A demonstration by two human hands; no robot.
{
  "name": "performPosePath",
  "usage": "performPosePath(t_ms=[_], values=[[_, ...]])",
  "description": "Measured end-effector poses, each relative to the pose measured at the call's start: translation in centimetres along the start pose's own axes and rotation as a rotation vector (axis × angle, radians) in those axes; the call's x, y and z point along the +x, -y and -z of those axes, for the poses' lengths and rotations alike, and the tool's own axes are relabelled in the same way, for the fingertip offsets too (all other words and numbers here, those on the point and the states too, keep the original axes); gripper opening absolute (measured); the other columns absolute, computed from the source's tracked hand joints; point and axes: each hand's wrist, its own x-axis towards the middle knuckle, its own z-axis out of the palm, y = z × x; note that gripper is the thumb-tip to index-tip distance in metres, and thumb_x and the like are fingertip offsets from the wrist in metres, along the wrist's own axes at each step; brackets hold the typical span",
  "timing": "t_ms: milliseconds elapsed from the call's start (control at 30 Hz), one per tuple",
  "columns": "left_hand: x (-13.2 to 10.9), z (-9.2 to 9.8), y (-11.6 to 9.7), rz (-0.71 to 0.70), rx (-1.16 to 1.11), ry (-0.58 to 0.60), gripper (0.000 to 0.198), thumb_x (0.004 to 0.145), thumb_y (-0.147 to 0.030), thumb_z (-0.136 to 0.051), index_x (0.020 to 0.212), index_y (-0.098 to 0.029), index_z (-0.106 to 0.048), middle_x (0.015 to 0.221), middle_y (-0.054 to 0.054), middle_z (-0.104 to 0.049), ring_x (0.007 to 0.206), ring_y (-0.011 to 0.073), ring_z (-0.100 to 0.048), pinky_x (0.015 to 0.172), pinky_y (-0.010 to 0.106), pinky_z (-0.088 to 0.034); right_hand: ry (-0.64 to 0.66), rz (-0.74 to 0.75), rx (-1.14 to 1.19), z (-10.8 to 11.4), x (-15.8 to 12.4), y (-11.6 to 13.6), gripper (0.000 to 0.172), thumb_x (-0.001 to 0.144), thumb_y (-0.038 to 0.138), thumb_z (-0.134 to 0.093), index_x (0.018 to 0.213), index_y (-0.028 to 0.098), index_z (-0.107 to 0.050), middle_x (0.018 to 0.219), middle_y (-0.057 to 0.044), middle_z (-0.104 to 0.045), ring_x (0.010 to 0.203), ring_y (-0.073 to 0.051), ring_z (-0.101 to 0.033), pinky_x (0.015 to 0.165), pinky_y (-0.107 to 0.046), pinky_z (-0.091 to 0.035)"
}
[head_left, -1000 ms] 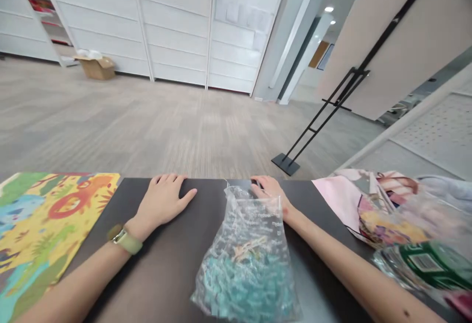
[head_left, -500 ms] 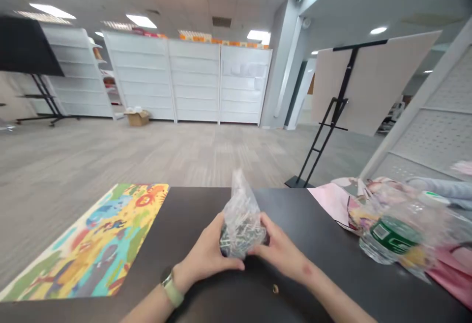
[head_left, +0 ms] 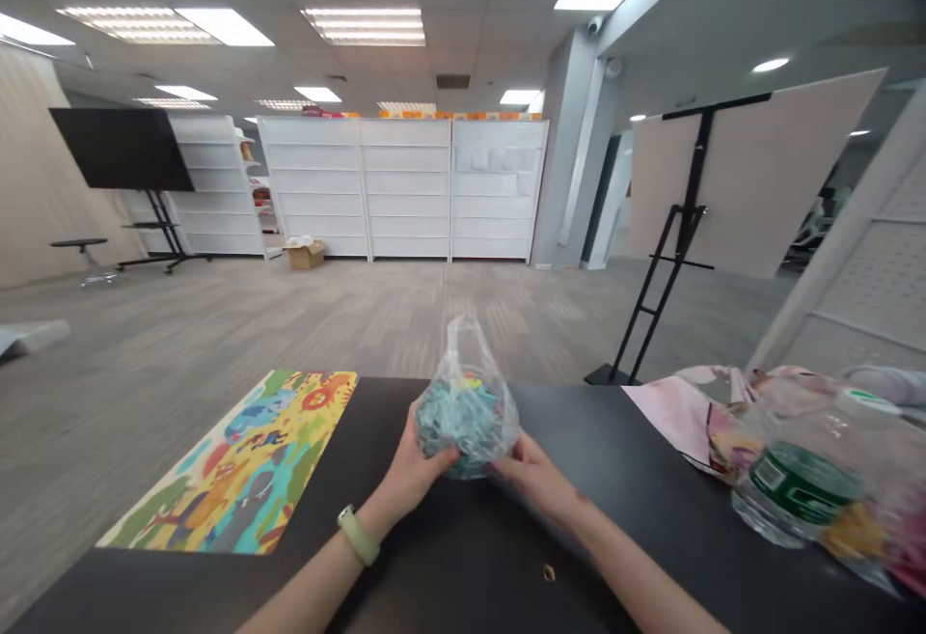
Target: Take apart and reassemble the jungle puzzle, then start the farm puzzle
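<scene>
A clear plastic bag (head_left: 469,417) full of small pieces, mostly teal with a few yellow and red ones, is between my hands over the middle of the black table. Its loose top sticks upward. My left hand (head_left: 421,455) grips the bag's left side, thumb across the front and the other fingers hidden behind. At the lower right side, my right hand (head_left: 531,470) also grips the bag, its fingertips partly hidden. A pale green watch band circles my left wrist. What kind of pieces these are, I cannot make out.
A colourful animal picture sheet (head_left: 238,465) lies on the table (head_left: 463,557) at left. A small brownish bit (head_left: 549,573) is near my right forearm. At right are a large clear bottle (head_left: 803,484) with a green label and pink cloth or packaging (head_left: 672,412). A black-framed stand (head_left: 669,267) is beyond.
The bag has been turned: its visible side now shows teal pieces instead of greyish, whitish ones. Both hands still hold it. The head view has tilted up and turned left.
</scene>
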Motion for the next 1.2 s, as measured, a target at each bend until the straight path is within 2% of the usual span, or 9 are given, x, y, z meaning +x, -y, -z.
performPosePath(t_ms=[100, 300, 433, 600, 700, 800, 867, 1000, 1200], values=[[-0.1, 0.2, -0.8, 0.092, -0.173, 0.053, 0.099, 0.076, -0.047, -0.089, 0.153, -0.028, -0.031, 0.153, 0.014, -0.049, 0.141, 0.0353, -0.047, 0.118, 0.05, -0.037, -0.042, -0.066, -0.11, 0.2, 0.0, 0.8, 0.056, 0.074, 0.063, -0.079, 0.11, 0.021, -0.069, 0.089, -0.005, -0.074, 0.083, -0.025, -0.072, 0.078, -0.041, -0.059], [0.0, 0.6, 0.5, 0.147, -0.164, 0.136, 0.1, 0.06, -0.048, -0.097, 0.143, -0.023, -0.047, 0.141, 0.016, -0.06, 0.133, 0.0419, -0.054, 0.114, 0.056, -0.04, -0.199, 0.035, -0.449, 1.4, -0.6, 1.9, 0.045, 0.082, 0.064, -0.067, 0.07, 0.022, -0.062, 0.053, 0.003, -0.056, 0.044, -0.017, -0.055, 0.047, -0.029, -0.046], [-0.3, 0.5, 1.0, 0.14, -0.071, 0.204, 0.114, 0.06, -0.042, -0.098, 0.154, -0.025, -0.035, 0.149, 0.015, -0.053, 0.137, 0.0403, -0.05, 0.118, 0.054, -0.036, -0.202, 0.269, -0.701, 2.1, -1.3, 2.8, 0.035, 0.095, 0.053, -0.056, 0.082, 0.023, -0.069, 0.075, -0.004, -0.069, 0.072, -0.025, -0.066, 0.074, -0.038, -0.054], [-0.9, -0.3, 1.2, 0.12, 0.149, 0.095, 0.077, 0.08, -0.06, -0.079, 0.142, -0.022, -0.053, 0.139, 0.014, -0.062, 0.133, 0.0402, -0.053, 0.119, 0.056, -0.034, -0.205, 0.22, -0.234, -0.3, -1.7, 1.9, 0.061, 0.089, 0.062, -0.064, 0.14, 0.03, -0.053, 0.141, -0.011, -0.06, 0.125, -0.031, -0.06, 0.109, -0.047, -0.044], [-1.6, -1.0, 1.6, 0.123, 0.216, 0.081, 0.07, 0.092, -0.068, -0.058, 0.145, -0.023, -0.053, 0.149, 0.014, -0.054, 0.146, 0.0399, -0.037, 0.126, 0.057, -0.018, -0.127, 0.075, 0.103, -2.5, -2.1, 0.5, 0.092, 0.071, 0.074, -0.075, 0.148, 0.033, -0.045, 0.145, -0.012, -0.058, 0.129, -0.036, -0.058, 0.108, -0.053, -0.046], [-1.7, -1.1, 1.5, 0.111, 0.148, 0.164, 0.098, 0.079, -0.068, -0.076, 0.157, -0.023, -0.036, 0.158, 0.016, -0.043, 0.152, 0.039, -0.025, 0.126, 0.056, -0.015, -0.161, -0.051, 0.17, -2.6, -2.4, 1.4, 0.082, 0.073, 0.067, -0.076, 0.143, 0.03, -0.054, 0.129, -0.013, -0.07, 0.124, -0.04, -0.061, 0.103, -0.059, -0.048], [-1.2, -0.7, 1.3, 0.103, -0.02, 0.166, 0.117, 0.072, -0.075, -0.077, 0.162, -0.026, -0.02, 0.162, 0.016, -0.035, 0.151, 0.0386, -0.029, 0.123, 0.056, -0.024, -0.228, -0.047, 0.063, -1.5, -2.3, 3.8, 0.073, 0.078, 0.058, -0.076, 0.141, 0.028, -0.056, 0.125, -0.012, -0.072, 0.123, -0.039, -0.063, 0.105, -0.06, -0.047], [0.3, -0.3, 1.2, 0.154, -0.191, 0.003, 0.094, 0.088, -0.087, -0.034, 0.161, -0.03, -0.016, 0.159, 0.016, -0.04, 0.14, 0.0352, -0.05, 0.111, 0.053, -0.043, -0.067, -0.063, -0.441, -0.2, -0.4, 10.0, 0.056, 0.084, 0.048, -0.072, 0.133, 0.023, -0.061, 0.13, -0.01, -0.07, 0.123, -0.033, -0.063, 0.11, -0.051, -0.044], [0.1, -0.8, 1.5, 0.089, 0.01, 0.036, 0.073, 0.094, -0.063, -0.06, 0.149, -0.02, -0.041, 0.153, 0.014, -0.05, 0.144, 0.0332, -0.042, 0.122, 0.047, -0.028, 0.087, -0.247, -1.235, -2.6, 3.6, 15.6, 0.047, 0.08, 0.038, -0.068, 0.123, 0.02, -0.061, 0.107, -0.01, -0.076, 0.097, -0.03, -0.07, 0.081, -0.037, -0.052]])
